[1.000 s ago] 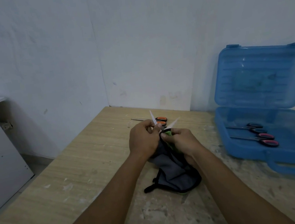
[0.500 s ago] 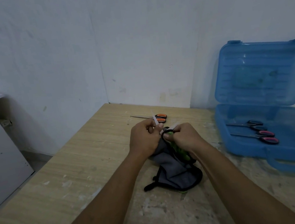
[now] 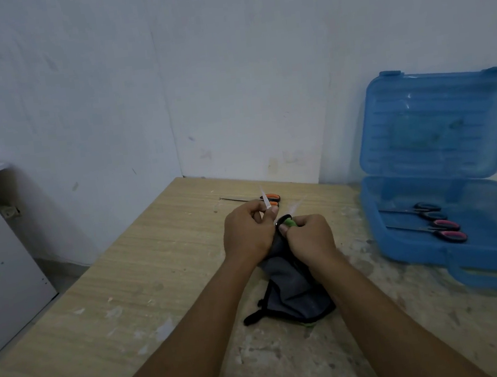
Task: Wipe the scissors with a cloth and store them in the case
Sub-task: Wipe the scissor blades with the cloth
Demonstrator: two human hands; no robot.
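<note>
Left grip: my left hand [image 3: 251, 234] is curling its thumb and fingers round one blade [image 3: 264, 199] of the green-handled scissors [image 3: 290, 222], pinching it near the pivot so I can be rubbing along the steel. Whether cloth is lying between my fingertips and the blade, I cannot tell.

Right grip: my right hand [image 3: 310, 238] is closing tightly round the green handle, bracing the tool while the other hand is working.

Scissors: they are standing open in a V, above the worktop [image 3: 158, 276], points aimed away from me. I judge I am spreading them so that each blade can be wiped by itself. The second blade is blurring.

Cloth [image 3: 296, 294]: grey with a black edge, it is hanging bunched under both hands, its lower end resting on the worktop, close for wiping.

Case [image 3: 409, 250]: the blue case is sitting open, well to my right. Its lid [image 3: 438, 123] is leaning up at the wall, leaving the tray free to reach.

Stored: black-handled scissors [image 3: 426, 208] and pink-handled scissors [image 3: 448, 229] are lying side by side in the tray, points to the left.

Waiting: orange-handled scissors [image 3: 273, 198] are lying on the worktop just beyond my hands, apparently next.

Writing: I am finding no brand or label to read. A greenish patch is showing through the lid, too dim to make out.
</note>
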